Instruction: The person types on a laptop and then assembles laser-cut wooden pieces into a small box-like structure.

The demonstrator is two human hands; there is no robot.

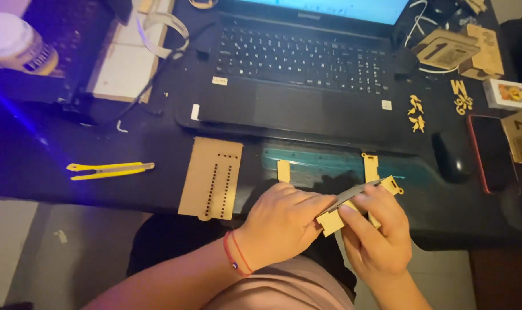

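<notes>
Head view: both hands meet at about 5 o'clock, over the near edge of the dark desk (54, 178). The left hand (281, 221) and the right hand (378, 232) are both closed on one cut wooden piece (357, 202), a flat part with tabs held tilted between the fingers (a darker strip lies along its top edge, though what it is I cannot tell).

As to progress, the piece is in hand but, by my reading, joined to nothing yet. One perforated wooden panel (210, 178) lies flat at 7 o'clock of the laptop (307, 69), and two small tabbed pieces (284, 170) rest on a green ruler (330, 166) just beyond the hands; these look untouched.

Counted otherwise: one yellow utility knife (109, 169) at 9 o'clock, one mouse (451, 156) and one phone (493, 152) at 3 o'clock.
</notes>
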